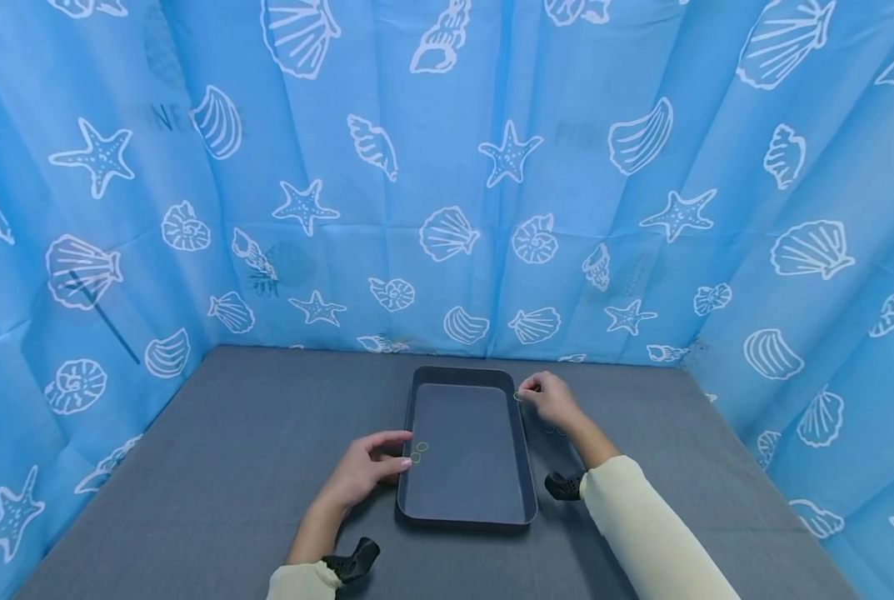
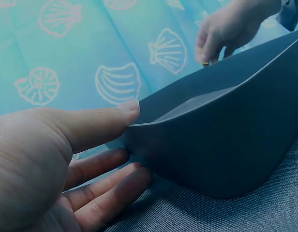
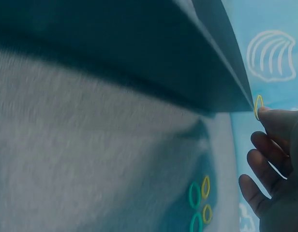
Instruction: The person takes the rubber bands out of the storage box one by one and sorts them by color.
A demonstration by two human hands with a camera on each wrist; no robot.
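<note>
A dark grey rectangular tray (image 1: 465,522) stands on the cloth. At its left wall is my left hand (image 1: 364,468); the thumb (image 2: 125,112) rests on the rim and the other fingers lie loosely along the outside. My right hand (image 1: 555,402), by the far right rim, pinches a small yellow rubber band (image 3: 258,107) between thumb and forefinger. Two thin yellowish bands (image 1: 422,447) lie inside the tray beside the left wall. Several more, including a green rubber band (image 3: 194,195) and a yellow one (image 3: 207,213), lie on the cloth outside the right wall.
Grey cloth (image 1: 267,433) covers the table under the tray. A blue curtain (image 1: 387,192) with white shell prints hangs behind and along both sides. Each wrist wears a black device (image 1: 564,486).
</note>
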